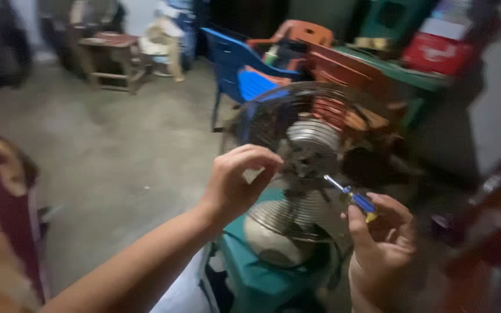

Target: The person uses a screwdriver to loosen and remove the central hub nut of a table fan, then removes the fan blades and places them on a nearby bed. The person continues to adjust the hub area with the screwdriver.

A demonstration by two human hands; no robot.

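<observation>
Two bare hands worked at a round metal wire-grille fan (297, 168) standing on a teal plastic stool (256, 272). Left hand (236, 182) pinched something small at the hub; right hand (381, 232) gripped a blue-and-yellow-handled screwdriver (352, 197), fingers curled around it.

Motion blur smears the round wire-grilled metal fan (305, 168); its hub detail cannot be made out. The left hand (239, 179) hides part of the grille. The blue-and-yellow-handled screwdriver (352, 198) has a tip too blurred to tell. The right hand (381, 235) is cut off at the bottom edge.
</observation>
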